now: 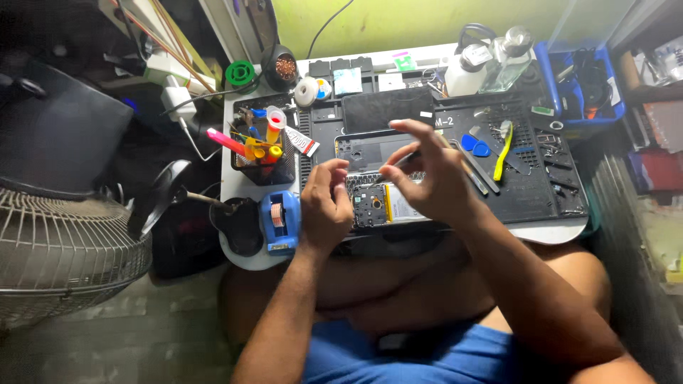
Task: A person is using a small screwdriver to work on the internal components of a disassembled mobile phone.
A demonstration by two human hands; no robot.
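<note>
Cramped bench: black mat point(530, 188) on white table point(235, 178). Left hand point(324, 206) steadies opened phone point(380, 203); right hand point(427, 178) pinches tweezers point(393, 167).

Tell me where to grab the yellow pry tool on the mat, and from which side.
Pinch the yellow pry tool at mid-length, coming from above. It lies flat and slim on the black mat, running near to far, with bare mat along both long sides for fingers.

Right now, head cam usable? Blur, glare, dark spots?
Head view: opened phone lit and fairly sharp; right hand fingers slightly motion-blurred, left hand crisper; left side around the fan falls into shadow; wide-angle bends the edges; no strong glare.
</note>
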